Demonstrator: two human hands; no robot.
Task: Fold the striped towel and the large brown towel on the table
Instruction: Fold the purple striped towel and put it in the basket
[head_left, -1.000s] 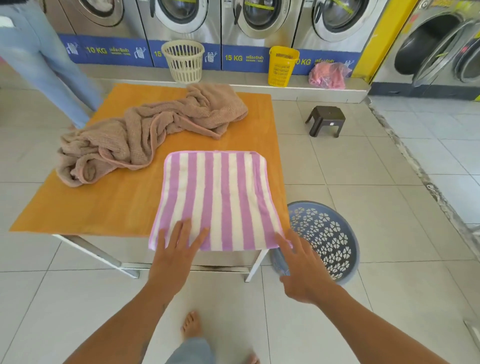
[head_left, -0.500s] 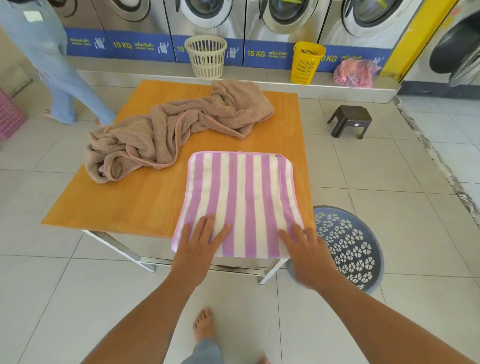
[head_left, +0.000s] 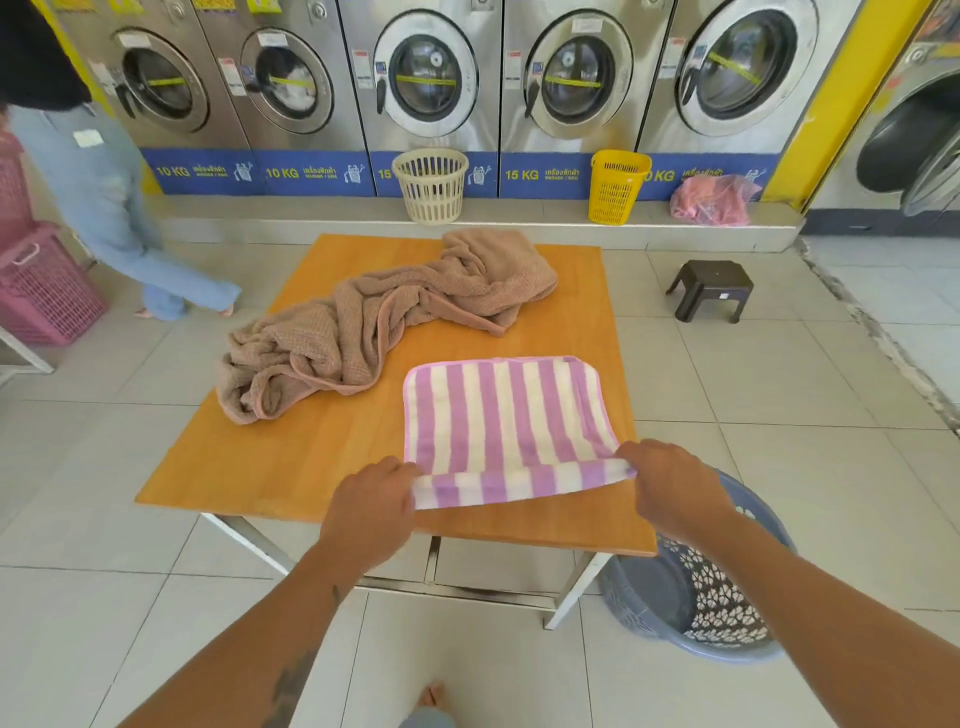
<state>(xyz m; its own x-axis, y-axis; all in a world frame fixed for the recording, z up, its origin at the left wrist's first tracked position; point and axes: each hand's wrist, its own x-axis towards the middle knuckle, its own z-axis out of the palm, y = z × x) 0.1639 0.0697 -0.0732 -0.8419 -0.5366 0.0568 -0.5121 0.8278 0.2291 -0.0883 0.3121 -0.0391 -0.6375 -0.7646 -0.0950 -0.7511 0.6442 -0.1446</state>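
Note:
The purple-and-white striped towel (head_left: 506, 415) lies flat on the right half of the orange table (head_left: 291, 467), its near edge lifted and turned over. My left hand (head_left: 371, 512) pinches the near left corner of that edge. My right hand (head_left: 672, 488) pinches the near right corner. The large brown towel (head_left: 374, 322) lies crumpled in a long heap across the far and left part of the table, apart from the striped one.
A grey laundry basket (head_left: 696, 603) stands on the floor by the table's near right leg. A dark stool (head_left: 710, 289) sits to the right. A person in jeans (head_left: 111, 208) walks at the far left beside a pink basket (head_left: 44, 291). Washing machines line the back.
Both hands went from lying flat on the striped towel's near edge to pinching its near corners and lifting them. The near edge now turns over. The person at left walked on.

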